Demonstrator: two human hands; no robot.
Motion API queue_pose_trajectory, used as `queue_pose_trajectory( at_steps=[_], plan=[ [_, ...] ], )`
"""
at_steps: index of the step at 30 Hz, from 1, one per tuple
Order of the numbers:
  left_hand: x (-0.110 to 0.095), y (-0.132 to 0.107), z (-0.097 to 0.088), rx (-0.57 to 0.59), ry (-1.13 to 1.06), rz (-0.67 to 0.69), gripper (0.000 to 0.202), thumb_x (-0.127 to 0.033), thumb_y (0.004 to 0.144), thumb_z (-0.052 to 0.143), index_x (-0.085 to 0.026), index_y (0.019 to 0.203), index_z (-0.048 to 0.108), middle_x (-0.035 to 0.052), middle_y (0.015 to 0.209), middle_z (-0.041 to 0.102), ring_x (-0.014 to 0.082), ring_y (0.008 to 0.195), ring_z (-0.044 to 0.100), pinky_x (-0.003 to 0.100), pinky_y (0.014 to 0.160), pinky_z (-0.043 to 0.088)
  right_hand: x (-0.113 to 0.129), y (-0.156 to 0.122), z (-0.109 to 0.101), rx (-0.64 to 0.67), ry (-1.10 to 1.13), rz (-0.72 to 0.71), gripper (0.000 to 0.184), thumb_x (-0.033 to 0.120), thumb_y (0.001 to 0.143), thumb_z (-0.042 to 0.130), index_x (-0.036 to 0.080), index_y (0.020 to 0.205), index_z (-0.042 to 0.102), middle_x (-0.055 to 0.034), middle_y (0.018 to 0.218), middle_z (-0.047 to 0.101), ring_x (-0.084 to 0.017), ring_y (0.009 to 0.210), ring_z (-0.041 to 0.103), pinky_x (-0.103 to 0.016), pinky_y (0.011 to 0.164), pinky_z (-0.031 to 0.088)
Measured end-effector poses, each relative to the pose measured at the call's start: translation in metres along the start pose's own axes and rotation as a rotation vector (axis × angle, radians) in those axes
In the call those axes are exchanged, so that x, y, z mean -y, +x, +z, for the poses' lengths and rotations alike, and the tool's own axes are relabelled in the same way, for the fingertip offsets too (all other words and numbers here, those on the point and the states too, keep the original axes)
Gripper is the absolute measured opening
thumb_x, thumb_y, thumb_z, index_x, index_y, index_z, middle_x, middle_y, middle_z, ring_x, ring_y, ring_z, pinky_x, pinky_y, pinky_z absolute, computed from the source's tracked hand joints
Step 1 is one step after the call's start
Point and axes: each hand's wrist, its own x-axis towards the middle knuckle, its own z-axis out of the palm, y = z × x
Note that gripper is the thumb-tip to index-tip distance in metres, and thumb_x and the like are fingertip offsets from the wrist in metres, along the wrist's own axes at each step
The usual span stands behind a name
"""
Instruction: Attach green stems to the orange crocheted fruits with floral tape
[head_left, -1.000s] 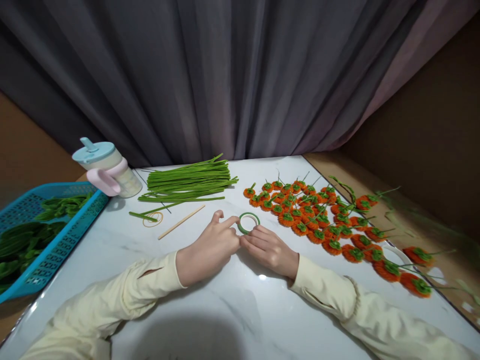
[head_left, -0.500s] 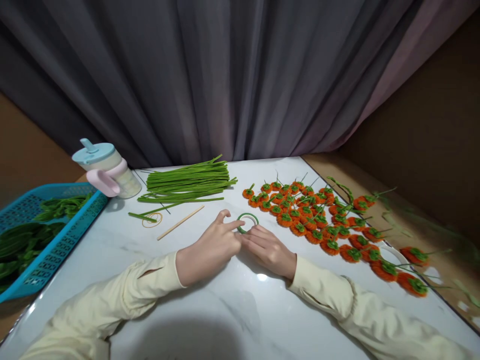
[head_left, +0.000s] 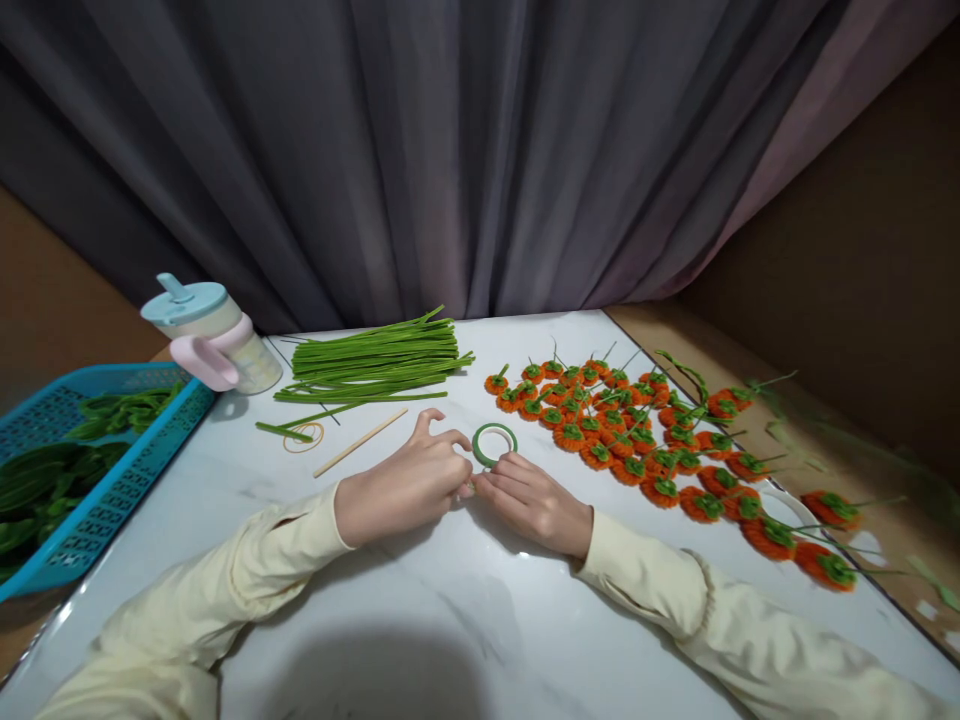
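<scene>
At a white marbled table (head_left: 555, 630), a person in cream sleeves works with the left hand (head_left: 409, 485) and right hand (head_left: 538, 507) nearly meeting, fingers bent inward; whether either grips something at the fingertips cannot be told, the detail there being too small. A roll of green tape (head_left: 476, 443) sits just beyond the right fingers, which overlap its near edge in view. Green stems (head_left: 375, 360) lie bundled beyond a wooden stick (head_left: 361, 443), while orange ornaments (head_left: 598, 455) with green tops spread across the right side.

Two hands (head_left: 409, 485), one tape roll (head_left: 478, 446), one cup (head_left: 219, 326), one basket (head_left: 112, 500)
</scene>
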Motion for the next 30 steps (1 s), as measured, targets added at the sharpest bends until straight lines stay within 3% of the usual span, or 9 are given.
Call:
queue_pose_trajectory(
  at_steps=[5, 8, 15, 18, 22, 26, 30],
  plan=[
    [-0.001, -0.002, -0.005, -0.116, 0.098, 0.009, 0.01, -0.008, 0.081, 0.051, -0.014, 0.073, 0.053, 0.006, 0.082, 0.064, 0.0219, 0.109, 0.051, 0.048, 0.097, 0.022, 0.0, 0.0, -0.001, -0.01, 0.06, 0.092, 0.017, 0.006, 0.092, 0.04, 0.008, 0.104, 0.052, -0.0095, 0.074, 0.061, -0.017, 0.068, 0.051, -0.032, 0.062, 0.042],
    [-0.005, -0.002, -0.01, -0.131, 0.12, 0.037, 0.012, -0.004, 0.081, 0.045, -0.014, 0.079, 0.051, 0.0095, 0.094, 0.062, 0.0215, 0.109, 0.05, 0.046, 0.096, 0.025, 0.0, -0.001, -0.001, -0.013, 0.066, 0.104, 0.017, 0.006, 0.093, 0.039, 0.009, 0.102, 0.053, -0.0092, 0.075, 0.061, -0.017, 0.069, 0.051, -0.031, 0.063, 0.042],
    [-0.005, -0.001, -0.012, -0.092, 0.086, 0.057, 0.022, 0.003, 0.07, 0.04, -0.015, 0.082, 0.044, 0.0088, 0.093, 0.06, 0.021, 0.1, 0.054, 0.044, 0.095, 0.024, -0.001, 0.0, 0.001, -0.067, 0.085, 0.113, 0.018, 0.005, 0.091, 0.041, 0.01, 0.104, 0.052, -0.0097, 0.078, 0.063, -0.017, 0.07, 0.052, -0.032, 0.064, 0.044],
    [0.001, 0.0, -0.009, -0.071, -0.046, 0.034, 0.021, 0.001, 0.07, 0.042, -0.016, 0.082, 0.043, 0.0034, 0.086, 0.06, 0.017, 0.084, 0.057, 0.041, 0.093, 0.025, 0.0, 0.001, 0.0, -0.069, 0.084, 0.097, 0.02, 0.003, 0.09, 0.04, 0.009, 0.104, 0.053, -0.0103, 0.079, 0.063, -0.017, 0.07, 0.052, -0.032, 0.063, 0.044],
    [0.008, 0.004, -0.011, 0.041, -0.334, -0.064, 0.022, -0.001, 0.072, 0.05, -0.018, 0.084, 0.042, -0.0053, 0.066, 0.064, 0.0141, 0.072, 0.057, 0.037, 0.088, 0.029, 0.0, 0.002, -0.003, -0.088, 0.057, 0.026, 0.022, 0.002, 0.089, 0.041, 0.005, 0.108, 0.051, -0.0123, 0.079, 0.064, -0.019, 0.07, 0.053, -0.034, 0.062, 0.044],
    [0.016, 0.01, -0.011, 0.15, -0.658, -0.179, 0.021, -0.009, 0.075, 0.058, -0.019, 0.082, 0.04, -0.0028, 0.064, 0.067, 0.0141, 0.067, 0.06, 0.03, 0.076, 0.039, 0.0, 0.003, -0.005, -0.097, 0.031, -0.012, 0.025, 0.003, 0.089, 0.041, 0.003, 0.113, 0.049, -0.0137, 0.079, 0.065, -0.02, 0.072, 0.055, -0.034, 0.062, 0.043],
    [0.028, 0.016, -0.005, 0.223, -0.898, -0.264, 0.02, -0.014, 0.076, 0.058, -0.019, 0.081, 0.04, -0.0027, 0.061, 0.063, 0.0131, 0.06, 0.059, 0.021, 0.058, 0.04, 0.0, 0.003, -0.002, -0.122, 0.167, 0.122, 0.02, 0.008, 0.091, 0.041, 0.007, 0.102, 0.057, -0.0108, 0.072, 0.063, -0.017, 0.064, 0.051, -0.032, 0.06, 0.043]
  ],
)
